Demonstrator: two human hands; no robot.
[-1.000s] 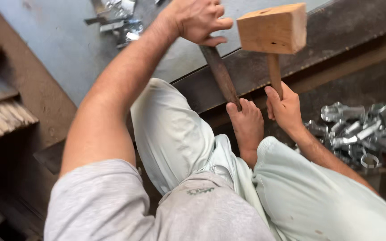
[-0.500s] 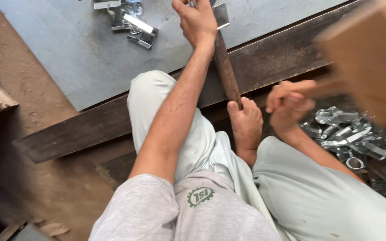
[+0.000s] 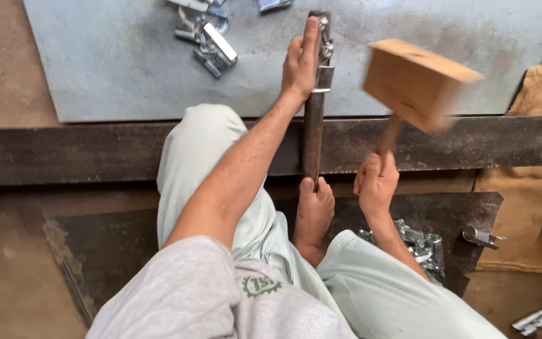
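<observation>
Two knees in pale trousers fill the bottom of the frame, with a bare foot [image 3: 313, 210] between them pressing on the near end of a dark metal bar [image 3: 313, 141]. Just right of centre the right hand [image 3: 376, 183] is wrapped tight round the handle of a wooden mallet [image 3: 416, 83], whose blurred head hangs above the steel sheet [image 3: 127, 75]. Higher, at top centre, the left hand [image 3: 300, 63] lies fingers-out along the bar, holding a shiny clamp piece [image 3: 325, 47] against it. Loose metal clamps [image 3: 211, 37] lie at upper left, more [image 3: 425, 245] at lower right.
</observation>
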